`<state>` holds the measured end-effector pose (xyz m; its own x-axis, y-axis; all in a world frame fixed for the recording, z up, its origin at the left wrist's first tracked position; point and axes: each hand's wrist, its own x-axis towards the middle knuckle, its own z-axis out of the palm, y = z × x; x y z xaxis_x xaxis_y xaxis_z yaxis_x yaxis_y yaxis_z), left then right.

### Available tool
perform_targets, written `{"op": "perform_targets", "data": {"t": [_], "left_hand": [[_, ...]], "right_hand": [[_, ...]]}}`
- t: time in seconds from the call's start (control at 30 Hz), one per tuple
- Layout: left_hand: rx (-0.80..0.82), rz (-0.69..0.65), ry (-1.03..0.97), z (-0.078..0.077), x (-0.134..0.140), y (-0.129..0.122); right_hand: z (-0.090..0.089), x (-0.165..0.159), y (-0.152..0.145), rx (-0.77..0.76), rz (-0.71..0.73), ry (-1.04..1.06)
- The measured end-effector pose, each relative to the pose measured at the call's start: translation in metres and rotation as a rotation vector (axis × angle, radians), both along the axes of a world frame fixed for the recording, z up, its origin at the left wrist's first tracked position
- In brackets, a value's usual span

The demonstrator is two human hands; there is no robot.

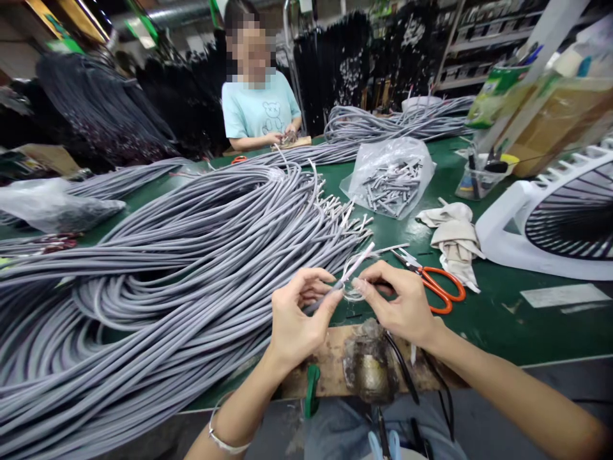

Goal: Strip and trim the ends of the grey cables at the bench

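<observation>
Near the middle of the view, my left hand (304, 313) is closed around a grey cable (327, 297) just below its end. The cable's outer cover is stripped there, and a white inner part (359, 262) sticks up to the right with thin pale strands beside it. My right hand (395, 294) pinches some of those thin strands (353, 292) between thumb and forefinger. Orange-handled scissors (443, 291) lie just beyond my right hand. Below both hands, a worn metal device (371, 364) is mounted on a wooden board (325, 364).
Bundled grey cables (158, 255) cover the left of the green table (502, 326). Behind the scissors are a plastic bag of short grey pieces (393, 182) and a white cloth (454, 236). A white fan (507, 223) stands at right. A co-worker (261, 108) sits across the table.
</observation>
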<state>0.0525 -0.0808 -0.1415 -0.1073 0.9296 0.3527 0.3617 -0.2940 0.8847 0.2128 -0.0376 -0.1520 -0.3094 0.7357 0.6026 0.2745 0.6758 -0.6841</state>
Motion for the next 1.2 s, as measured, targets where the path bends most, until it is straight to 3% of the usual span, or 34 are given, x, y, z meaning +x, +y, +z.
{"op": "perform_targets", "data": {"t": [0.2,0.3,0.47,0.57,0.63,0.7,0.77,0.83,0.93,1.0,1.2], "left_hand": [[-0.048,-0.092,-0.035,0.000,0.002,0.000],[0.003,-0.101,0.017,-0.002,0.002,0.001],[0.312,-0.142,0.426,-0.010,-0.003,0.004],[0.341,-0.184,0.666,-0.013,-0.005,0.006],[0.345,-0.198,0.682,-0.014,-0.005,0.007],[0.323,-0.232,0.535,-0.014,-0.004,0.006],[0.188,-0.273,0.251,-0.012,-0.002,0.004],[0.005,-0.308,-0.061,-0.009,0.000,0.003],[-0.169,-0.366,-0.336,-0.003,0.000,0.003],[-0.213,-0.418,-0.412,-0.002,0.000,0.006],[-0.298,-0.509,-0.546,-0.004,-0.003,0.012]], "right_hand": [[-0.003,-0.001,0.003,-0.344,0.152,0.154],[-0.003,-0.002,0.003,-0.366,0.133,0.170],[0.000,0.000,-0.001,-0.286,0.020,0.138],[0.001,0.002,0.004,-0.307,-0.063,0.161],[0.001,0.004,0.010,-0.387,-0.105,0.245],[0.002,0.006,0.017,-0.510,-0.135,0.437],[0.004,0.008,0.021,-0.634,-0.120,0.670],[0.006,0.007,0.021,-0.734,0.001,0.787],[0.008,0.002,0.015,-0.805,0.334,0.680],[0.007,-0.002,0.010,-0.796,0.453,0.584],[0.005,-0.009,0.008,-0.793,0.346,0.561]]}}
